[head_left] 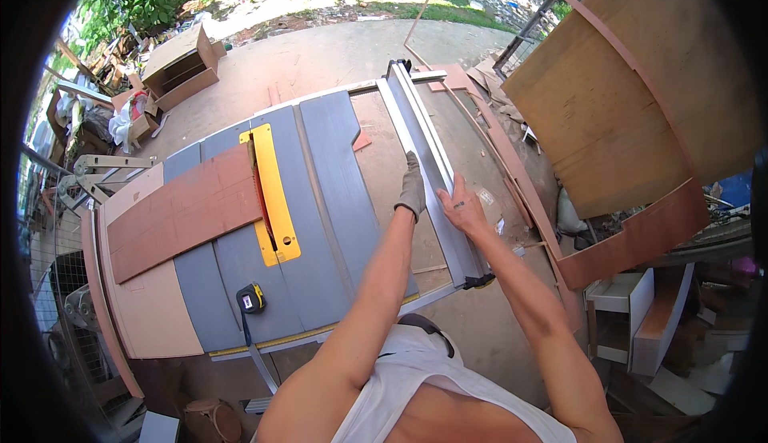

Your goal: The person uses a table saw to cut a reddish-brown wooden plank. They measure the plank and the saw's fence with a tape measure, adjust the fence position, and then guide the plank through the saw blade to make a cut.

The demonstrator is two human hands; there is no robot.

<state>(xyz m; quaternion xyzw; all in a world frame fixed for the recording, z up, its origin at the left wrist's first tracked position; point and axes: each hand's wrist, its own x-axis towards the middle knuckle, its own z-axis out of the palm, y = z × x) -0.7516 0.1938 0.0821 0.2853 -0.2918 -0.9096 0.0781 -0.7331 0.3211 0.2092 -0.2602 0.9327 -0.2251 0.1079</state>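
A long metal rip fence (432,135) lies across the rails of a grey table saw (328,143), to the right of its main top. My left hand (411,189), in a grey glove, is closed on the fence's left side. On the right side, my bare right hand (464,205) grips the same fence a little nearer to me, its thumb and forefinger at the top edge. Left of the yellow throat plate (278,203), a reddish-brown board (188,211) lies flat beside the blade slot. A tape measure (250,298) rests near the table's front edge.
A large plywood sheet (632,83) leans at the right, above curved wood offcuts (640,239). Long wood strips (504,147) lie on the floor beyond the fence. An open wooden box (182,67) stands at the far left. White drawer-like boxes (620,315) stand at the lower right.
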